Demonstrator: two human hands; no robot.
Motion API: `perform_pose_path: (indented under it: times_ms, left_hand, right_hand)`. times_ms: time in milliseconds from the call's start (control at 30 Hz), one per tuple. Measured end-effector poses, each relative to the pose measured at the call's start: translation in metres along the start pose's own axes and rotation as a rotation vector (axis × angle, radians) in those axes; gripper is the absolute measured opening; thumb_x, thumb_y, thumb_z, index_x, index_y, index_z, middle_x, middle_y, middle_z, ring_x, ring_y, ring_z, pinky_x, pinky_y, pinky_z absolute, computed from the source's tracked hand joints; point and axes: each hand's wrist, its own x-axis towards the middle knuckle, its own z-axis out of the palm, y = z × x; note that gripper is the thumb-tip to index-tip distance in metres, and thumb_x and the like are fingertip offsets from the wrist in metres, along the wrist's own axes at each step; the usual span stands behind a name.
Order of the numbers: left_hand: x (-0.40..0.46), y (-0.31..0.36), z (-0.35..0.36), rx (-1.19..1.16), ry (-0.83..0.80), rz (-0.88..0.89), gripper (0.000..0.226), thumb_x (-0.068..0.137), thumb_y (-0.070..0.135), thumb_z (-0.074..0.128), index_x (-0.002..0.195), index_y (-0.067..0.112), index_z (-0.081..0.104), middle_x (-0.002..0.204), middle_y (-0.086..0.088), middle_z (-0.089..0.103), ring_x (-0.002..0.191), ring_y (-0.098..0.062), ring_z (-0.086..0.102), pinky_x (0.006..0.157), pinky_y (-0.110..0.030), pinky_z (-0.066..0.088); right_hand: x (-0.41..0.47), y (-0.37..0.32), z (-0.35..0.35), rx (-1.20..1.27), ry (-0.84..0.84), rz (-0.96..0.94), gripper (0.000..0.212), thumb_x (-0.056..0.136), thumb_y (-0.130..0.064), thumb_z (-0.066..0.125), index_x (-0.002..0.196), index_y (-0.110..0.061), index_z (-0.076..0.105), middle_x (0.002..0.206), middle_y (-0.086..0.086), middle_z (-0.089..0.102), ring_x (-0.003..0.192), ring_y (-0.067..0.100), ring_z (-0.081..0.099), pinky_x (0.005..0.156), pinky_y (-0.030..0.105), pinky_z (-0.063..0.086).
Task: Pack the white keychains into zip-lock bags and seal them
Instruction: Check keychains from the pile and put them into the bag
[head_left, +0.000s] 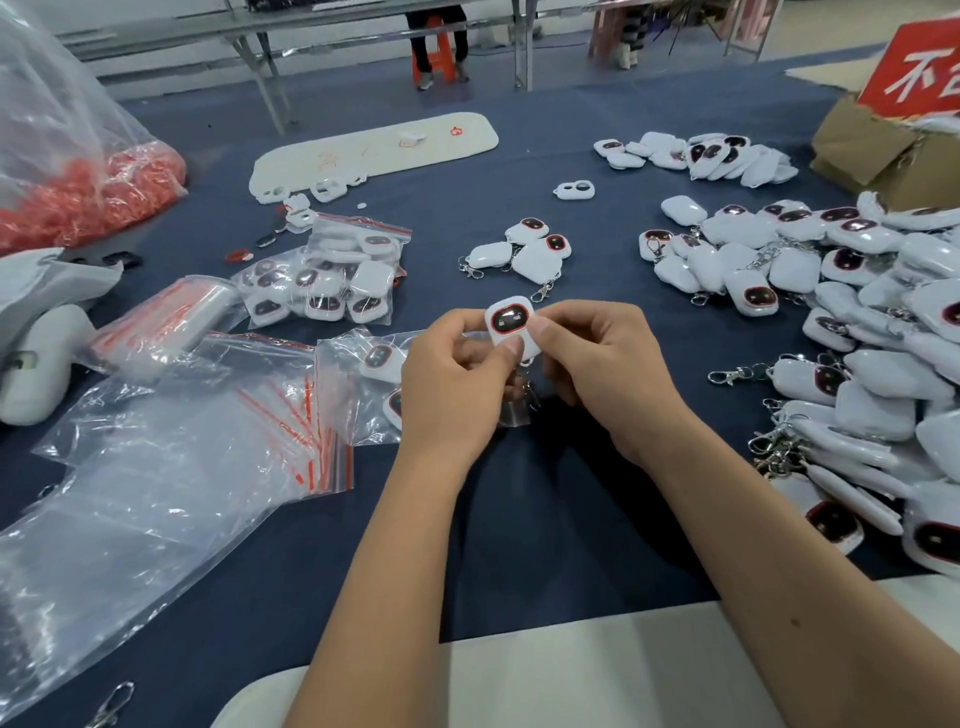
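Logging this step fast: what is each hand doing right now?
Left hand: pinches the small white plastic keychain with the red-ringed dark face.
Right hand: pinches the same keychain from the other side.

A white keychain (510, 326) with a dark, red-rimmed oval window stands upright at the frame's centre, pinched between the left hand (457, 384) and right hand (602, 374), its metal clip hanging below; a small clear bag (511, 413) sits under it; a partly filled zip-lock bag (363, 384) lies just left; a stuffed zip-lock bag (332, 270) lies left of centre; empty bags (306, 415) with red seal strips fan out at left; loose keychains (857, 322) pile along the right edge; three keychains (524, 249) lie above centre.
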Motion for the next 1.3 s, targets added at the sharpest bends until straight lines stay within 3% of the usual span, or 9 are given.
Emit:
perform_pose_path:
  times_ms: [100, 267, 367, 467, 600, 800, 933, 1133, 1300]
  left_hand:
    - [-0.0002, 0.0008, -0.0002, -0.026, -0.023, -0.006, 0.011, 0.094, 0.012, 0.073, 0.103, 0.019, 0.074, 0.075, -0.012, 0.074, 0.061, -0.018, 0.068, 0.072, -0.052, 0.061]
    - [-0.0003, 0.001, 0.0021, -0.009, -0.047, -0.024, 0.016, 0.094, 0.011, 0.071, 0.107, 0.019, 0.078, 0.081, -0.009, 0.077, 0.078, -0.03, 0.073, 0.085, -0.055, 0.061]
    - [0.0021, 0.0003, 0.0027, -0.056, -0.005, -0.059, 0.016, 0.098, 0.01, 0.066, 0.105, 0.014, 0.079, 0.094, -0.008, 0.078, 0.093, -0.031, 0.075, 0.082, -0.046, 0.064]
    - [0.0032, 0.0015, 0.0015, -0.137, -0.015, -0.103, 0.019, 0.1, 0.008, 0.061, 0.106, 0.011, 0.079, 0.099, -0.012, 0.077, 0.085, -0.024, 0.074, 0.066, -0.027, 0.059]
    - [0.0027, 0.0029, 0.0005, -0.166, -0.02, -0.108, 0.022, 0.101, 0.007, 0.058, 0.103, 0.012, 0.079, 0.097, -0.012, 0.078, 0.079, -0.016, 0.071, 0.062, -0.021, 0.056]
    - [0.0027, 0.0023, 0.0014, -0.122, 0.024, -0.042, 0.007, 0.096, 0.016, 0.071, 0.094, 0.014, 0.078, 0.089, -0.012, 0.077, 0.089, -0.033, 0.074, 0.08, -0.045, 0.061]
    - [0.0039, 0.0013, -0.002, -0.071, 0.046, -0.031, 0.005, 0.093, 0.014, 0.074, 0.09, 0.014, 0.077, 0.084, -0.013, 0.076, 0.087, -0.039, 0.073, 0.079, -0.056, 0.062]
    - [0.0023, 0.0015, -0.0016, -0.084, 0.043, -0.034, 0.005, 0.093, 0.017, 0.075, 0.088, 0.014, 0.077, 0.084, -0.014, 0.076, 0.087, -0.042, 0.072, 0.079, -0.06, 0.061]
    - [0.0027, -0.0004, 0.0, -0.116, 0.037, -0.016, 0.005, 0.095, 0.014, 0.073, 0.092, 0.015, 0.077, 0.084, -0.009, 0.077, 0.084, -0.032, 0.075, 0.075, -0.043, 0.062]
  right_hand:
    - [0.0012, 0.0009, 0.0001, 0.017, 0.04, 0.0, 0.016, 0.1, -0.021, 0.067, 0.092, -0.02, 0.081, 0.063, -0.009, 0.062, 0.054, 0.006, 0.051, 0.047, 0.017, 0.04]
    - [0.0025, 0.0013, -0.0012, 0.032, 0.02, 0.012, 0.019, 0.102, -0.017, 0.065, 0.095, -0.02, 0.082, 0.071, 0.004, 0.072, 0.055, 0.013, 0.058, 0.042, 0.024, 0.041]
    - [0.003, 0.0023, -0.0013, 0.046, 0.034, 0.002, 0.019, 0.102, -0.014, 0.065, 0.095, -0.016, 0.082, 0.068, 0.004, 0.072, 0.052, 0.016, 0.056, 0.04, 0.025, 0.042]
    - [0.0037, 0.0023, -0.0016, 0.062, 0.031, 0.004, 0.02, 0.103, -0.012, 0.063, 0.096, -0.012, 0.081, 0.064, 0.004, 0.07, 0.049, 0.018, 0.055, 0.04, 0.025, 0.044]
    - [0.0039, 0.0026, -0.0003, 0.099, 0.027, -0.021, 0.019, 0.103, -0.011, 0.062, 0.099, -0.009, 0.081, 0.068, 0.005, 0.071, 0.049, 0.018, 0.056, 0.04, 0.025, 0.044]
    - [0.0018, 0.0042, 0.0014, 0.06, 0.004, -0.087, 0.019, 0.101, -0.012, 0.065, 0.098, -0.017, 0.082, 0.07, 0.004, 0.07, 0.055, 0.016, 0.056, 0.043, 0.027, 0.045]
    - [0.0011, 0.0039, 0.0029, 0.029, -0.024, -0.098, 0.019, 0.1, -0.01, 0.065, 0.095, -0.017, 0.082, 0.067, 0.003, 0.069, 0.053, 0.014, 0.056, 0.043, 0.026, 0.045]
    - [0.0011, 0.0039, 0.0027, 0.024, -0.013, -0.081, 0.018, 0.101, -0.009, 0.064, 0.096, -0.014, 0.081, 0.067, 0.003, 0.07, 0.054, 0.014, 0.056, 0.043, 0.026, 0.045]
    - [0.0012, 0.0032, 0.0026, 0.012, -0.023, -0.092, 0.017, 0.099, -0.011, 0.067, 0.099, -0.019, 0.082, 0.074, 0.002, 0.073, 0.057, 0.014, 0.059, 0.047, 0.027, 0.046]
